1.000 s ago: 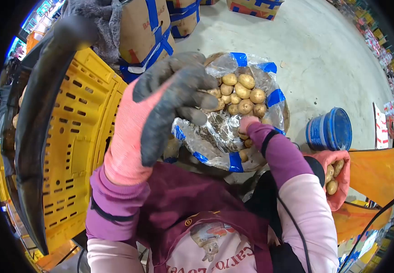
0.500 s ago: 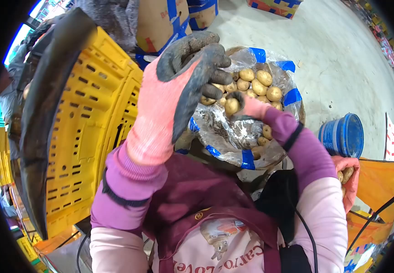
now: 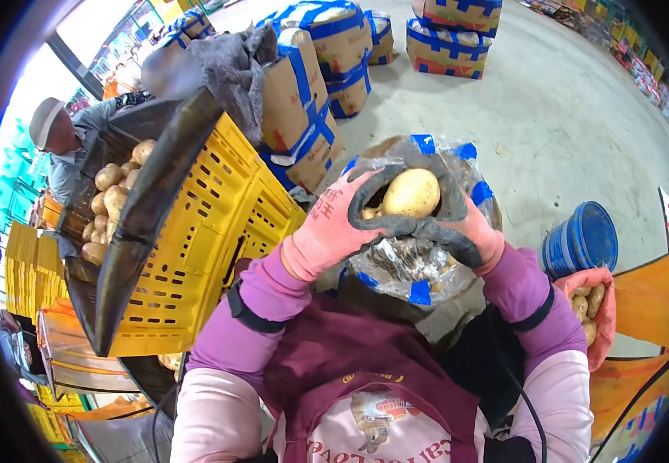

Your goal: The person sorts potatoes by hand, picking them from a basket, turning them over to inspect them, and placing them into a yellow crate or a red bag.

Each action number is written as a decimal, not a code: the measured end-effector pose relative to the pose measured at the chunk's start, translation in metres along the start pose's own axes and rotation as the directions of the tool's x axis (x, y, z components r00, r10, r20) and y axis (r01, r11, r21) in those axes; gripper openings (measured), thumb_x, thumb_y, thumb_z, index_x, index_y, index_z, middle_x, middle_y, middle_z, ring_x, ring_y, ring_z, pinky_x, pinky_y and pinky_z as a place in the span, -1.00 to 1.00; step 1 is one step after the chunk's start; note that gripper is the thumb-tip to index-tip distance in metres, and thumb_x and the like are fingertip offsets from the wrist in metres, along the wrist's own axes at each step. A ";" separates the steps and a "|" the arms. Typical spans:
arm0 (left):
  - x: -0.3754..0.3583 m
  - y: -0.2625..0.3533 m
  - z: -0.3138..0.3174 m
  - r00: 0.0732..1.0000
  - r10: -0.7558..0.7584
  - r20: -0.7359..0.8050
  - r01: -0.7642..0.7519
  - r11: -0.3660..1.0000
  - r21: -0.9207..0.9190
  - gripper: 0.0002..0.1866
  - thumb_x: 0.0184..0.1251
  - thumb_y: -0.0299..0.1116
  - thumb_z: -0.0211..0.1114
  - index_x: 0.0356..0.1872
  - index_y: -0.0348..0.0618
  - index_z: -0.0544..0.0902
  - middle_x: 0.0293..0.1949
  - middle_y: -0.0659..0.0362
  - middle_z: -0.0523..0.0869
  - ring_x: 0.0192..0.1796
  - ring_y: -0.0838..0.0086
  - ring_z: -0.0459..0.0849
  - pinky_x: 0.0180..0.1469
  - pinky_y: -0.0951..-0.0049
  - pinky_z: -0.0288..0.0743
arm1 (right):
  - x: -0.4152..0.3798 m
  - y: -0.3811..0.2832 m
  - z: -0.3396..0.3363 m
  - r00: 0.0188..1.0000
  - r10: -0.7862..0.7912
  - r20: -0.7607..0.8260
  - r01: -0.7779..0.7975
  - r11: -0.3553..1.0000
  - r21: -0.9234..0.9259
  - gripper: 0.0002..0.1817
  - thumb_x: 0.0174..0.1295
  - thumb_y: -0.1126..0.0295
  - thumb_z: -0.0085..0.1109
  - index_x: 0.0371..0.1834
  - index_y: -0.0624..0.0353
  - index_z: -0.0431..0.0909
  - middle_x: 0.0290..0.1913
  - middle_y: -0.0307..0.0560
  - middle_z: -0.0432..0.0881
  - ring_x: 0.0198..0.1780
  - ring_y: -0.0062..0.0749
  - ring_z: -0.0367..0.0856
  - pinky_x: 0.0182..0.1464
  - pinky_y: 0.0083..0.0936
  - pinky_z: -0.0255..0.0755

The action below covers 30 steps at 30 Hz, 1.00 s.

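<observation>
Head camera footage took in a pale floor (image 3: 535, 139) and, at left, a yellow crate (image 3: 187, 255) tilted on its side edge, its black liner (image 3: 145, 204) bearing loose potatoes (image 3: 110, 197). Beyond it stood cardboard boxes (image 3: 292, 104) bound with blue tape (image 3: 316, 116); their printing was too small to read. Another person (image 3: 64, 181) in grey was partly visible behind the crate.

Near the lower edge, a maroon apron (image 3: 334, 339) carried a small circled mark and yellow lettering, mostly lost in a fold. Above its bib opening, a pink shirt (image 3: 411, 420) showed an animal print and curved words that seemed to read "Carrot Lover", partly covered.

Directly ahead sat a container (image 3: 462, 274) lined with clear plastic, its rim taped blue. To the right, a blue bucket (image 3: 574, 243) stood just beside a red sack (image 3: 603, 320) of potatoes.

Over the container, the gloved left hand (image 3: 342, 220) and right hand (image 3: 477, 231) met, their fingers (image 3: 452, 197) curled around one potato (image 3: 411, 193), grasping it from both sides. Dark handwritten characters marked the left glove's pink back, too blurred to decipher.
</observation>
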<state>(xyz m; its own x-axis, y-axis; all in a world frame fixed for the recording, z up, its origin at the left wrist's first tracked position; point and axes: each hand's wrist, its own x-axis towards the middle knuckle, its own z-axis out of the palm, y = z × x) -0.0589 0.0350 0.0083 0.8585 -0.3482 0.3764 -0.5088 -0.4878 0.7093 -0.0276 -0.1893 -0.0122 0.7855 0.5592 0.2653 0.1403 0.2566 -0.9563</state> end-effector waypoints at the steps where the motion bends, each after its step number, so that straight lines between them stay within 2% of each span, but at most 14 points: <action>1: -0.001 -0.007 0.001 1.000 0.019 -0.017 -0.019 0.999 0.027 -0.31 0.04 -0.37 0.49 0.27 -0.23 0.48 0.12 0.02 0.64 0.17 0.30 0.60 0.28 0.32 0.42 | -0.003 -0.011 0.000 0.989 0.141 0.038 -0.145 0.981 0.127 -0.17 0.11 0.38 0.46 0.42 0.15 0.18 0.19 -0.09 0.51 0.12 -0.42 0.59 0.10 -0.48 0.55; 4: 0.000 -0.011 -0.008 0.965 -0.251 0.071 0.259 0.889 -0.377 -0.42 0.23 -0.21 0.38 0.21 -0.34 0.51 0.16 0.07 0.60 0.14 0.58 0.55 0.13 0.44 0.49 | -0.001 -0.011 -0.012 0.918 0.367 0.152 -0.393 0.894 0.214 -0.35 0.34 0.24 0.23 0.40 0.24 0.21 0.08 -0.03 0.61 -0.04 -0.41 0.69 -0.14 -0.57 0.63; 6: 0.006 0.002 -0.007 0.970 -0.219 0.107 0.243 0.838 -0.489 -0.39 0.23 -0.20 0.39 0.24 -0.34 0.47 0.18 0.07 0.58 0.15 0.56 0.55 0.14 0.45 0.48 | 0.000 -0.006 -0.010 0.881 0.388 0.271 -0.464 0.594 0.657 -0.47 0.45 0.22 0.08 0.36 0.30 0.29 0.06 -0.05 0.63 -0.01 -0.40 0.68 -0.09 -0.55 0.63; 8: 0.010 0.016 -0.004 0.977 -0.154 0.150 0.215 0.695 -0.686 -0.30 0.23 -0.19 0.41 0.32 -0.35 0.39 0.23 0.08 0.55 0.16 0.54 0.55 0.17 0.47 0.48 | -0.006 0.019 -0.013 0.868 0.430 0.248 -0.478 0.587 0.654 -0.57 0.48 0.27 0.01 0.29 0.30 0.40 0.09 -0.07 0.63 0.01 -0.44 0.66 -0.03 -0.54 0.60; 10: 0.005 -0.011 0.012 0.975 -0.114 0.189 0.146 0.976 -0.163 -0.03 -0.09 -0.23 0.65 0.38 -0.29 0.33 0.29 0.05 0.50 0.28 0.37 0.50 0.34 0.32 0.39 | -0.023 0.051 -0.019 0.864 0.477 -0.162 -0.401 0.845 0.353 -0.50 0.55 0.07 -0.19 0.23 0.25 0.47 -0.12 -0.13 0.70 -0.33 -0.62 0.64 -0.28 -0.66 0.56; 12: 0.005 -0.016 0.015 0.990 0.003 0.144 0.009 0.997 -0.083 -0.12 -0.04 -0.25 0.61 0.36 -0.24 0.39 0.27 0.01 0.52 0.32 0.27 0.49 0.40 0.29 0.30 | -0.011 0.074 -0.017 0.994 0.103 -0.040 -0.102 0.995 0.015 -0.51 0.58 0.10 -0.28 0.24 0.25 0.47 -0.11 -0.19 0.70 -0.32 -0.63 0.63 -0.22 -0.67 0.55; 16: 0.019 -0.017 -0.010 0.982 -0.142 0.123 0.181 0.887 -0.426 -0.33 0.08 -0.34 0.55 0.25 -0.21 0.51 0.04 0.13 0.68 0.07 0.45 0.64 0.17 0.39 0.52 | 0.005 0.026 -0.029 0.862 0.471 0.185 -0.506 0.824 0.257 -0.58 0.53 0.20 -0.17 0.21 0.29 0.46 -0.19 -0.06 0.71 -0.38 -0.51 0.67 -0.37 -0.55 0.56; 17: 0.016 -0.001 -0.024 0.919 -0.316 0.234 0.380 0.561 -0.736 -0.40 0.15 -0.37 0.51 0.22 -0.23 0.52 -0.11 0.15 0.72 -0.13 0.56 0.68 -0.05 0.50 0.61 | 0.007 0.040 -0.035 0.852 0.515 0.094 -0.521 0.814 0.256 -0.58 0.44 0.18 0.01 0.18 0.28 0.46 -0.14 0.12 0.69 -0.28 -0.13 0.73 -0.32 -0.28 0.64; 18: 0.016 0.006 -0.037 0.922 -0.342 0.183 0.368 0.623 -0.691 -0.49 0.23 -0.38 0.44 0.20 -0.24 0.53 -0.16 0.10 0.74 -0.21 0.52 0.72 -0.18 0.53 0.64 | 0.007 0.053 -0.042 0.855 0.506 0.113 -0.518 0.819 0.249 -0.58 0.44 0.18 0.01 0.18 0.28 0.46 -0.14 0.12 0.69 -0.28 -0.13 0.73 -0.32 -0.28 0.64; 22: 0.007 0.007 -0.094 0.956 -0.214 -0.203 -0.107 0.389 -0.915 -0.35 0.32 0.08 0.34 0.23 -0.22 0.48 -0.08 0.04 0.72 -0.16 0.34 0.75 -0.12 0.39 0.70 | 0.001 0.082 -0.052 0.780 0.625 0.014 -0.600 0.743 0.297 -0.59 0.44 0.19 0.02 0.22 0.20 0.46 -0.15 0.09 0.69 -0.23 -0.15 0.73 -0.33 -0.35 0.64; 24: 0.004 0.006 -0.138 0.799 -0.131 -0.587 -0.543 0.262 -0.798 -0.18 0.31 0.26 0.24 0.34 -0.22 0.37 0.11 -0.06 0.63 0.01 0.26 0.71 0.03 0.34 0.67 | -0.002 0.088 -0.053 0.794 0.608 -0.006 -0.593 0.777 0.209 -0.60 0.44 0.20 0.04 0.22 0.18 0.45 -0.12 0.09 0.69 -0.22 -0.15 0.73 -0.33 -0.35 0.64; 26: -0.009 0.018 -0.161 0.814 -0.186 -0.551 -0.561 -0.001 -0.828 -0.04 0.26 0.38 0.17 0.43 -0.21 0.23 0.29 -0.11 0.47 0.19 0.22 0.60 0.13 0.32 0.62 | -0.006 0.097 -0.058 0.763 0.647 0.013 -0.635 0.745 0.206 -0.63 0.44 0.21 0.04 0.16 0.21 0.51 -0.08 0.07 0.67 -0.24 -0.23 0.74 -0.34 -0.43 0.62; 28: -0.014 0.000 -0.153 0.815 -0.171 -0.553 -0.463 0.381 -0.800 -0.12 0.40 0.28 0.08 0.48 -0.21 0.15 0.39 -0.06 0.36 0.29 0.18 0.50 0.17 0.23 0.56 | -0.012 0.158 -0.082 0.749 0.654 -0.106 -0.613 0.624 -0.484 -0.55 0.40 0.06 0.06 0.07 0.24 0.58 -0.02 0.08 0.67 -0.15 -0.18 0.73 -0.18 -0.35 0.64; 30: -0.007 -0.008 -0.109 0.894 -0.284 -0.347 -0.184 0.474 -0.861 -0.37 0.50 0.19 -0.02 0.33 -0.10 0.37 0.23 0.08 0.55 0.16 0.25 0.60 0.15 0.19 0.52 | -0.020 0.199 -0.091 0.814 0.574 -0.091 -0.118 0.010 -0.993 -0.43 0.28 -0.09 0.13 0.03 0.21 0.65 0.01 0.15 0.70 0.03 -0.11 0.70 0.06 -0.29 0.58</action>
<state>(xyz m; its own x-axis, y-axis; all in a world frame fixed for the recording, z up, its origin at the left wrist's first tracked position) -0.0542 0.1289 0.0645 0.9339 0.1046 0.3419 -0.3442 0.5221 0.7804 0.0397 -0.2217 -0.2189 0.7745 0.5308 -0.3440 0.5074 -0.8461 -0.1633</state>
